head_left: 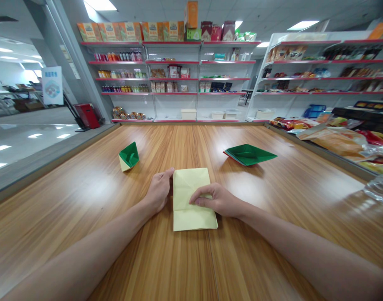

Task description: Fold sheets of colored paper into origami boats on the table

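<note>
A folded sheet of pale yellow paper point(191, 219) lies on the wooden table in front of me, creased across its lower part. My left hand point(160, 190) grips its upper left edge, thumb near the top corner and the other fingers mostly hidden. Resting on the paper's right half, my right hand point(218, 200) has thumb and fingertips drawn together in a pinch at the surface. Beyond my left hand sits a small green folded-paper piece point(130, 155) with a yellow lower side. A longer green paper boat point(249, 154) with a reddish edge stands at the right.
The wooden tabletop point(94, 234) has a raised dark rim. Packaged snacks point(332, 140) and clear plastic point(381, 188) lie along the right side. Stocked shelves point(175, 78) stand beyond the far edge. A red box-shaped object point(87, 116) is on the floor at left.
</note>
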Motion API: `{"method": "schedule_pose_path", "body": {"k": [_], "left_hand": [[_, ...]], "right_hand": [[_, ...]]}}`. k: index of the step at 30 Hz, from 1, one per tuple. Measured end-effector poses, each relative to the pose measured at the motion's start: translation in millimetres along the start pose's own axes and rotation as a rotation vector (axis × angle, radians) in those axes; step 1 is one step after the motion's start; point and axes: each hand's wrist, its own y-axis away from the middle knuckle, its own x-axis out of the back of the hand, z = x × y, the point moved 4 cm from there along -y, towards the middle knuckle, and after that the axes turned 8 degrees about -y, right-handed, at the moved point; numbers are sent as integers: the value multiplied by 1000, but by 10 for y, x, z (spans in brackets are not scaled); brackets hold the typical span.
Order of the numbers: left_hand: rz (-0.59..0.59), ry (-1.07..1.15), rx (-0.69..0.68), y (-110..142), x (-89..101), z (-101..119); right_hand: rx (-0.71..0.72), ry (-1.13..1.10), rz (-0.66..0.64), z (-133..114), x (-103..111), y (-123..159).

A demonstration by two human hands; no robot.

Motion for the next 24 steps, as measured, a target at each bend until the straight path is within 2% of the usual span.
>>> {"method": "schedule_pose_path", "body": {"k": [2,6,8,15,18,20,24], "left_hand": [[-21,7,-10,-5,-8,0],[-221,-58,-32,32,-86,11],[-278,-131,-34,56,-105,6],[-157,39,17,60,-66,4],[-124,73,34,42,-49,-4],[-102,92,33,29,-32,-10],[-113,111,27,19,-29,-10]], "right_hand": [[-5,1,19,18,9,3],[6,-4,116,58,62,-1],[7,-20,160,79,84,-9],[-7,-371,223,146,96,-39],[-9,-403,270,162,138,-30],[-18,-417,251,175,153,-29],[-51,-368,266,214,166,-38]]}}
